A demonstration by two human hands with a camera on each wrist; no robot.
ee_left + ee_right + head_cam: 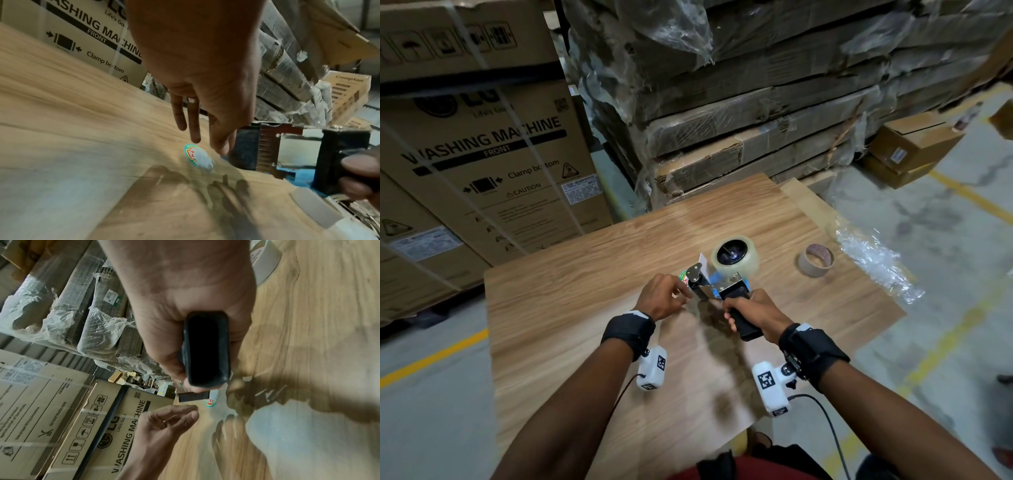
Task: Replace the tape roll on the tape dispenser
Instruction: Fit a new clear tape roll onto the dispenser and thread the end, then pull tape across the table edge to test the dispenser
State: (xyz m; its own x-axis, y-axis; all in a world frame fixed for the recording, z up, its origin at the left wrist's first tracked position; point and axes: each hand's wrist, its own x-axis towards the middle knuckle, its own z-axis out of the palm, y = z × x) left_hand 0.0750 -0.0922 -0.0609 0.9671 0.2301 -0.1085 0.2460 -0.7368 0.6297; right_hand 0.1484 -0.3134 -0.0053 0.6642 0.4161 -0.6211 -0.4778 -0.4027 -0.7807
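Right hand (748,310) grips tape dispenser (722,291) handle; clear tape roll (735,256) mounted. Left hand (661,296) relaxed, empty, beside roller. Thread tape flat, clear of blade.

Wooden table (592,308): empty tape core (815,259), round sticker (198,155)

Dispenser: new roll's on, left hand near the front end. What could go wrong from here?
1. The left hand has fingers right beside the serrated blade; a slip could cut them.
2. Only the right hand steadies the dispenser, by its handle; pulling tape might twist it.
3. The clear roll is hard to see; the tape end could be lost.
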